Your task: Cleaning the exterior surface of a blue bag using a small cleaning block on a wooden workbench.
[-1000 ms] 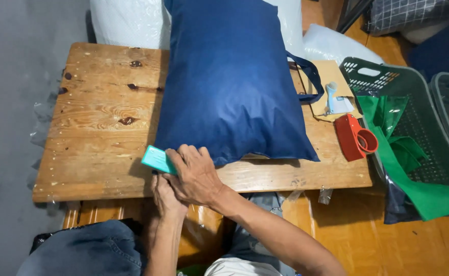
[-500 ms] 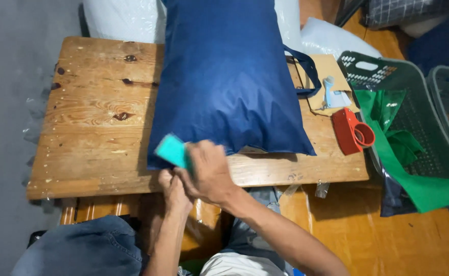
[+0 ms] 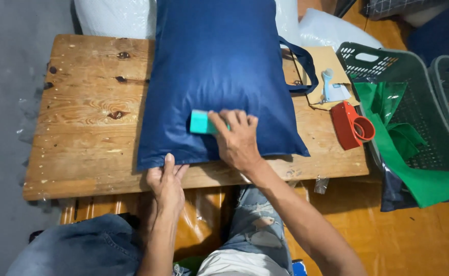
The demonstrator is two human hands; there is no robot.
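Observation:
A large dark blue fabric bag (image 3: 219,71) lies flat on a wooden table (image 3: 86,117), its handles at the right side. My right hand (image 3: 237,140) presses a small teal block (image 3: 201,122) onto the bag's lower part. My left hand (image 3: 167,184) rests flat on the table's near edge, fingertips touching the bag's bottom edge.
A red tape dispenser (image 3: 352,125) lies at the table's right end, next to a piece of cardboard (image 3: 322,66) with a pale blue tool (image 3: 331,89). Green baskets (image 3: 413,102) with green fabric (image 3: 413,153) stand at the right. White plastic bags lie behind the table.
My right hand has slid the teal block up from the bag's lower left corner onto the bag and to the right. My left hand has come into view, holding the bag's bottom edge.

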